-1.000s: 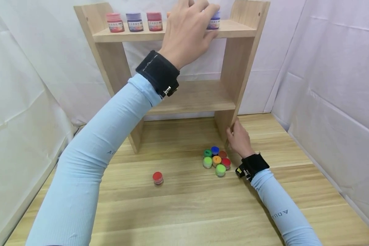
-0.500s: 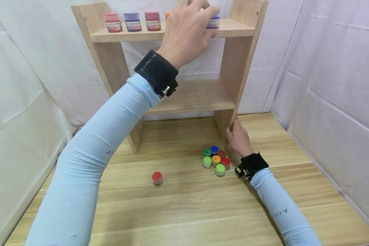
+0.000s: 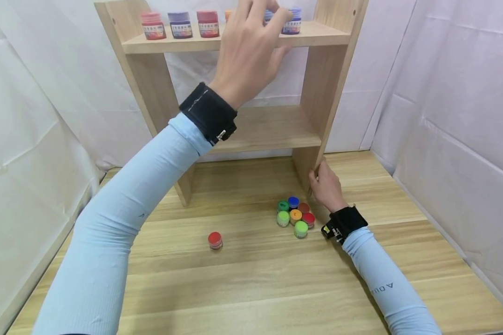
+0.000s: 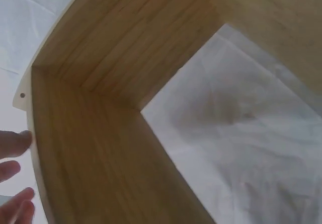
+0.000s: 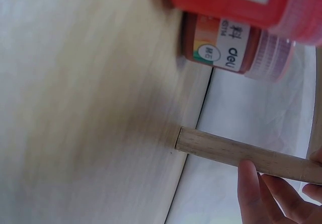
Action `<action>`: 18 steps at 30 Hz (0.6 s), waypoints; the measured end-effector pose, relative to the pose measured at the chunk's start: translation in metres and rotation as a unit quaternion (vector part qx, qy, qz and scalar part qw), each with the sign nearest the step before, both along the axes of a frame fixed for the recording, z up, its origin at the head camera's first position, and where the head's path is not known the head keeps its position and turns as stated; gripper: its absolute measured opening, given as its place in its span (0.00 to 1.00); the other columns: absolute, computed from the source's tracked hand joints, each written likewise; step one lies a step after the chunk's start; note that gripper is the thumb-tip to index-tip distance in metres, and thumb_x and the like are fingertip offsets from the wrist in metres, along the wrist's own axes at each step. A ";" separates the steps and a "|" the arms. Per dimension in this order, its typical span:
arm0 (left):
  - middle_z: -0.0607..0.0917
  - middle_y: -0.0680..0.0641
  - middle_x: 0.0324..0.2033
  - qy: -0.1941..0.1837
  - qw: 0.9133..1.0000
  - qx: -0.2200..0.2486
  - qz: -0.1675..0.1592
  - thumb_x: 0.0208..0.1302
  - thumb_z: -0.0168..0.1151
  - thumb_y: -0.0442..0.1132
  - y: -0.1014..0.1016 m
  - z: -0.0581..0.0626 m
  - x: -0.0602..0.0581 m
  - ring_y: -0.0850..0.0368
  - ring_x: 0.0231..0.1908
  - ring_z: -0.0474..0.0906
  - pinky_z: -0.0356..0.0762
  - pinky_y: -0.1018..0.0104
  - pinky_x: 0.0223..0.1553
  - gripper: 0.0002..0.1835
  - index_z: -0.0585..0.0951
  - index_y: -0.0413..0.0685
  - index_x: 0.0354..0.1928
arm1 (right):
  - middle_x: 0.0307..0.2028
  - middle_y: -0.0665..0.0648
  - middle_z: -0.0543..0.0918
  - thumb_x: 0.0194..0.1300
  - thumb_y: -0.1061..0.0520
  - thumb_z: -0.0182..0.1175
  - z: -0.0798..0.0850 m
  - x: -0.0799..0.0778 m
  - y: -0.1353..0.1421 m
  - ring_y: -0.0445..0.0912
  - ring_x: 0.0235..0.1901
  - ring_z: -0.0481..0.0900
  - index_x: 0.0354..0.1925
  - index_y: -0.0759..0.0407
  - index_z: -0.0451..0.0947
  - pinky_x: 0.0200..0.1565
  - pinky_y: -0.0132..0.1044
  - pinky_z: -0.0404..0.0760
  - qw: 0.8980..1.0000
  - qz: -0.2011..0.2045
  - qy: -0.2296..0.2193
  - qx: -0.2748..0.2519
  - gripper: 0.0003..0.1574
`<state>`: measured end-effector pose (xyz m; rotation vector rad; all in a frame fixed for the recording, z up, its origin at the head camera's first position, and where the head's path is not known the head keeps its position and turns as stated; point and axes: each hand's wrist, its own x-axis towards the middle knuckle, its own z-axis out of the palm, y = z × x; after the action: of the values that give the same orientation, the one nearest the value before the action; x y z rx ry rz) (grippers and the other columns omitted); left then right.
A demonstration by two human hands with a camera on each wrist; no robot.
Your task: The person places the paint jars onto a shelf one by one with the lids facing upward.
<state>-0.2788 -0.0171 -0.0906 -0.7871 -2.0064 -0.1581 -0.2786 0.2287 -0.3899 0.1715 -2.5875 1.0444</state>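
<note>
My left hand [image 3: 251, 56] is raised in front of the top board of a wooden shelf [image 3: 243, 130], fingers loosely bent and spread. Beyond its fingers are a dark blue paint jar [image 3: 292, 21] and a lighter blue paint jar [image 3: 268, 15], mostly hidden. Those fingers [image 4: 15, 143] show with nothing between them in the left wrist view. Low on the shelf's right side, my right hand [image 3: 328, 188] grips the upright panel [image 5: 241, 151], thumb and fingers on either side. Close by on the table, a red paint jar [image 5: 231, 2] and a brown-red paint jar [image 5: 221, 43] stand.
Pink [image 3: 152, 26], purple [image 3: 180, 25] and dark red [image 3: 208, 24] jars line the top board; an orange jar [image 3: 228, 15] is partly hidden. Several small jars cluster by the right panel, including an orange-lidded jar [image 3: 295, 216]. One red-lidded jar [image 3: 215, 240] stands alone on the table.
My left hand has drawn back slightly down and left from the dark blue jar, and the lighter blue jar now shows between its fingers. My right hand keeps its grip on the panel.
</note>
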 end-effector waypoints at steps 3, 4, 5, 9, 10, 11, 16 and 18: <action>0.80 0.41 0.58 0.027 0.999 0.012 -0.034 0.80 0.48 0.50 -0.008 -0.014 0.002 0.46 0.59 0.72 0.71 0.59 0.60 0.22 0.79 0.47 0.64 | 0.72 0.74 0.68 0.80 0.55 0.44 -0.001 -0.001 -0.001 0.70 0.66 0.75 0.78 0.63 0.50 0.54 0.65 0.81 1.000 -0.001 0.001 -0.002 0.35; 0.81 0.41 0.56 0.035 0.998 0.015 -0.047 0.79 0.48 0.49 -0.010 -0.019 0.002 0.45 0.57 0.73 0.72 0.59 0.57 0.21 0.80 0.46 0.62 | 0.72 0.74 0.68 0.80 0.55 0.44 -0.002 -0.001 -0.001 0.70 0.66 0.75 0.78 0.63 0.50 0.53 0.65 0.81 1.000 -0.001 0.001 -0.003 0.35; 0.81 0.41 0.54 0.044 0.997 0.019 -0.062 0.79 0.50 0.48 -0.013 -0.024 0.003 0.45 0.54 0.74 0.72 0.59 0.54 0.20 0.81 0.45 0.60 | 0.72 0.74 0.68 0.80 0.55 0.44 -0.002 0.000 -0.001 0.70 0.66 0.75 0.78 0.63 0.50 0.53 0.64 0.81 1.000 -0.001 0.002 -0.003 0.35; 0.83 0.40 0.48 0.060 0.992 0.018 -0.109 0.74 0.57 0.46 -0.025 -0.048 0.007 0.45 0.46 0.76 0.75 0.59 0.46 0.16 0.83 0.42 0.51 | 0.73 0.73 0.68 0.80 0.55 0.44 -0.003 0.001 -0.003 0.69 0.66 0.75 0.79 0.61 0.50 0.53 0.64 0.81 1.000 0.003 0.003 -0.005 0.36; 0.83 0.40 0.46 0.059 0.991 0.016 -0.118 0.73 0.58 0.45 -0.028 -0.054 0.007 0.45 0.44 0.76 0.76 0.59 0.44 0.15 0.83 0.41 0.49 | 0.73 0.73 0.68 0.80 0.55 0.44 -0.002 0.001 -0.003 0.69 0.66 0.75 0.79 0.61 0.50 0.54 0.64 0.81 1.000 0.003 0.003 -0.005 0.36; 0.84 0.40 0.45 0.054 0.991 0.013 -0.125 0.72 0.60 0.44 -0.031 -0.061 0.007 0.46 0.43 0.76 0.76 0.59 0.42 0.14 0.84 0.41 0.48 | 0.73 0.73 0.68 0.80 0.55 0.44 -0.002 0.001 -0.002 0.69 0.66 0.76 0.79 0.61 0.50 0.54 0.64 0.81 1.000 0.003 0.004 -0.003 0.35; 0.83 0.41 0.44 0.007 0.989 0.001 -0.151 0.71 0.61 0.42 -0.046 -0.091 0.008 0.46 0.41 0.77 0.77 0.59 0.39 0.11 0.85 0.42 0.46 | 0.72 0.74 0.69 0.80 0.55 0.44 -0.002 0.003 0.000 0.70 0.65 0.76 0.79 0.61 0.50 0.52 0.64 0.82 1.000 0.000 0.005 -0.001 0.35; 0.83 0.41 0.44 -0.004 0.987 0.002 -0.160 0.71 0.61 0.41 -0.052 -0.103 0.007 0.47 0.41 0.77 0.78 0.58 0.38 0.10 0.85 0.42 0.46 | 0.70 0.74 0.71 0.80 0.55 0.44 -0.001 0.004 0.000 0.70 0.63 0.78 0.78 0.62 0.52 0.51 0.64 0.83 1.000 -0.006 0.010 0.005 0.34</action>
<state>-0.2714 -0.0693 -0.1938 -1.1043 -1.8741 -0.3515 -0.2749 0.2290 -0.3912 0.1666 -2.5731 1.0218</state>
